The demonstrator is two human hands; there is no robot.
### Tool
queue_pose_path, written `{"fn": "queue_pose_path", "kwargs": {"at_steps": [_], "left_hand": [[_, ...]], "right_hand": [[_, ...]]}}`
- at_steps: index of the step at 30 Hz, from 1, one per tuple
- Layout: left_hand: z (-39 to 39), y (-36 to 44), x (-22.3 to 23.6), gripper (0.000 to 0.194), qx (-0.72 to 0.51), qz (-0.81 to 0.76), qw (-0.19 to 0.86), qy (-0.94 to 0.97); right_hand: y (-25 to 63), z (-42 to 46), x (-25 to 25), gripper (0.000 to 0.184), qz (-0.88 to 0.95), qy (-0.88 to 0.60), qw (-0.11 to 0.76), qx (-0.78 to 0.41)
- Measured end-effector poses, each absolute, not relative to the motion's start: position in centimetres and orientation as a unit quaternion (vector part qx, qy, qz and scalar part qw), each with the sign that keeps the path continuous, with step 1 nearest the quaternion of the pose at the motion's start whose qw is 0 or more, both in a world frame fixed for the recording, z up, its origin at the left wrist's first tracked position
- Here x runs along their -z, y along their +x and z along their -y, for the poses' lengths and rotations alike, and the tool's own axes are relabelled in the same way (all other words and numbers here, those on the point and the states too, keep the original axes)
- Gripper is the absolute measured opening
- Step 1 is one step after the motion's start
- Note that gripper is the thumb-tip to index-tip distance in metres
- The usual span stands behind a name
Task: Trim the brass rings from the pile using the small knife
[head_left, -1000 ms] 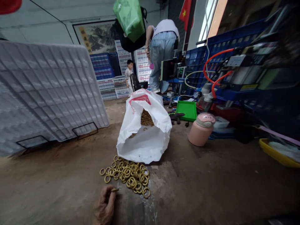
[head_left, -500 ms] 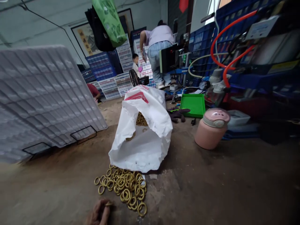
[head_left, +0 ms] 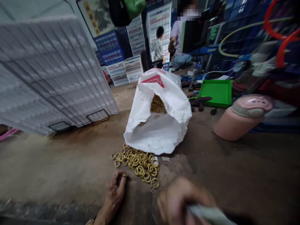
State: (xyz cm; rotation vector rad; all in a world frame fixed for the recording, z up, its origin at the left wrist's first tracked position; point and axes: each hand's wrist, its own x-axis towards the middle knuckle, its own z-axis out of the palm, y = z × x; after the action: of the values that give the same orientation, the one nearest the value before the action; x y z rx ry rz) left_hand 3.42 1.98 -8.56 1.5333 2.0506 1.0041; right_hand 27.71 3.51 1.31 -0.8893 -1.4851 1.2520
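A heap of several brass rings lies on the worn brown table in front of an open white plastic bag with more rings inside. My left hand rests on the table just left of the heap, fingers curled, pinching one ring at its fingertips. My right hand is at the bottom edge, blurred by motion, closed round a pale greenish object I cannot make out.
A stack of white moulded trays leans at the left. A pink flask and a green tray stand at the right before blue crates and hoses. Two people are far behind.
My right hand has come into view at the bottom with a pale object. The view has shifted; my left hand keeps its ring beside the heap.
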Motion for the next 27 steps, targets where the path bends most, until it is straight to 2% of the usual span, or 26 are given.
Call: {"fn": "queue_pose_path", "kwargs": {"at_steps": [3, 8, 11, 17, 20, 23, 27], "left_hand": [[-2.1, 4.4, 7.5, 0.023, -0.407, -0.717, 0.242, 0.512], [-1.5, 5.5, 6.1, 0.023, -0.466, -0.674, 0.327, 0.471], [-0.8, 5.2, 5.1, 0.020, -0.484, -0.648, 0.321, 0.493], [0.6, 3.7, 4.7, 0.014, -0.488, -0.630, 0.241, 0.553], [1.1, 3.3, 5.2, 0.012, -0.487, -0.618, 0.251, 0.564], [1.5, 3.2, 5.4, 0.014, -0.495, -0.601, 0.310, 0.546], [1.9, 3.0, 5.1, 0.025, -0.512, -0.585, 0.440, 0.449]], "right_hand": [[24.5, -4.7, 0.2, 0.025, 0.567, -0.412, 0.473, -0.533], [19.9, -4.8, 3.3, 0.017, 0.616, -0.475, 0.415, -0.472], [18.4, -3.9, 4.0, 0.022, 0.633, -0.478, 0.394, -0.464], [16.3, -2.9, 3.7, 0.031, 0.650, -0.467, 0.354, -0.484], [15.6, -2.8, 3.7, 0.031, 0.644, -0.463, 0.338, -0.507], [15.1, -2.8, 3.7, 0.028, 0.642, -0.471, 0.325, -0.510], [14.6, -2.5, 3.3, 0.025, 0.653, -0.491, 0.304, -0.490]]}}
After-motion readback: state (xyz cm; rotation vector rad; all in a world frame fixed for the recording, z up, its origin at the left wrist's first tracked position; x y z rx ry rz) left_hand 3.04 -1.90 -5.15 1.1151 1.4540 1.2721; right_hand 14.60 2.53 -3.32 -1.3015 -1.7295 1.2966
